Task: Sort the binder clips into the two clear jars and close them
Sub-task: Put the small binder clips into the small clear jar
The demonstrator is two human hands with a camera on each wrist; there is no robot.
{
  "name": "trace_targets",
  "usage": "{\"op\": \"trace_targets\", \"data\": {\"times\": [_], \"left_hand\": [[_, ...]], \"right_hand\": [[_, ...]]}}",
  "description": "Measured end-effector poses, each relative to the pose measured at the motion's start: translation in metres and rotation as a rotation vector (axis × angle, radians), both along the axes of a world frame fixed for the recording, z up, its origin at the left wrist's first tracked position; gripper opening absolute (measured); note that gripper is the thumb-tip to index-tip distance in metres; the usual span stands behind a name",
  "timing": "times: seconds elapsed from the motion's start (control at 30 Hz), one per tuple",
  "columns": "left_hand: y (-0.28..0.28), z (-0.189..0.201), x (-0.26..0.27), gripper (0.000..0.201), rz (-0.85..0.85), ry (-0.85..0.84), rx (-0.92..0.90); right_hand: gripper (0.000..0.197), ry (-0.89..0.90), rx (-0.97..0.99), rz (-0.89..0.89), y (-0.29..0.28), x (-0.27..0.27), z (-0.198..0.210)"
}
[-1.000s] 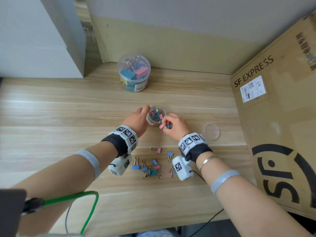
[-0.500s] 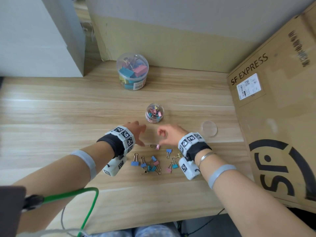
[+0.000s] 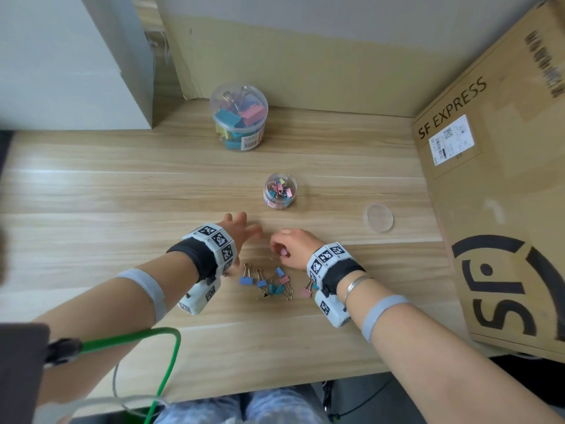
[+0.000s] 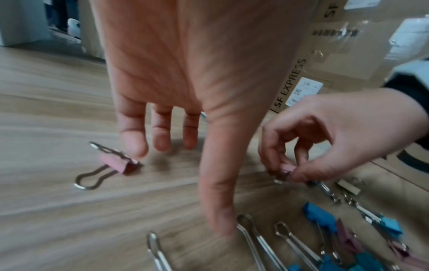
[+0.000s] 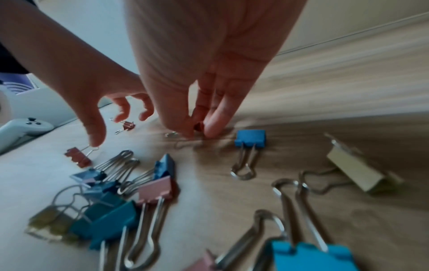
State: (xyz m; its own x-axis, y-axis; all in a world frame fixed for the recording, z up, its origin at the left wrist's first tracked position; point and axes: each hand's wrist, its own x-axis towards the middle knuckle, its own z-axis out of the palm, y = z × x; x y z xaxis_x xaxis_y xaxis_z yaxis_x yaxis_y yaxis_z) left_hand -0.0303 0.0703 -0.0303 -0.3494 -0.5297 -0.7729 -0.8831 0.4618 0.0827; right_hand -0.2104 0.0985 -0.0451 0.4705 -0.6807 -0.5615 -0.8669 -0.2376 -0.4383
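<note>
On the worktop (image 3: 91, 185), the right hand (image 3: 293, 247) pinches a pink clip (image 4: 287, 167) just behind the loose clip pile (image 3: 269, 281), while the left hand (image 3: 241, 231) hovers left of it, fingers relaxed and empty. The head view alone shows the small jar (image 3: 279, 191) uncovered beyond the pile, its lid (image 3: 378, 217) to the right and the big jar (image 3: 239, 117) closed farther back. Only the wrist views show another pink clip (image 4: 116, 162) under the left fingers.

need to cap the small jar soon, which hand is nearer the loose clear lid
Right. The right hand pinches a pink clip just left of the lid; the left hand is farther left, beyond it.
</note>
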Motion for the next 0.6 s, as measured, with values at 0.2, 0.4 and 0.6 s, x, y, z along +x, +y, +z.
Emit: {"op": "trace_targets", "data": {"times": [0.2,0.4,0.6], "left_hand": [[0.01,0.005,0.009,0.05,0.236,-0.007,-0.119],[0.025,0.001,0.003,0.042,0.263,-0.049,-0.084],[0.029,0.007,-0.016,0.034,0.361,0.217,-0.025]], "right_hand": [[0.016,0.154,-0.145,-0.092,0.005,-0.011,0.002],[0.018,0.384,0.012,-0.404,0.006,-0.037,0.004],[0.007,0.194,0.164,-0.633,0.013,-0.015,0.002]]}}
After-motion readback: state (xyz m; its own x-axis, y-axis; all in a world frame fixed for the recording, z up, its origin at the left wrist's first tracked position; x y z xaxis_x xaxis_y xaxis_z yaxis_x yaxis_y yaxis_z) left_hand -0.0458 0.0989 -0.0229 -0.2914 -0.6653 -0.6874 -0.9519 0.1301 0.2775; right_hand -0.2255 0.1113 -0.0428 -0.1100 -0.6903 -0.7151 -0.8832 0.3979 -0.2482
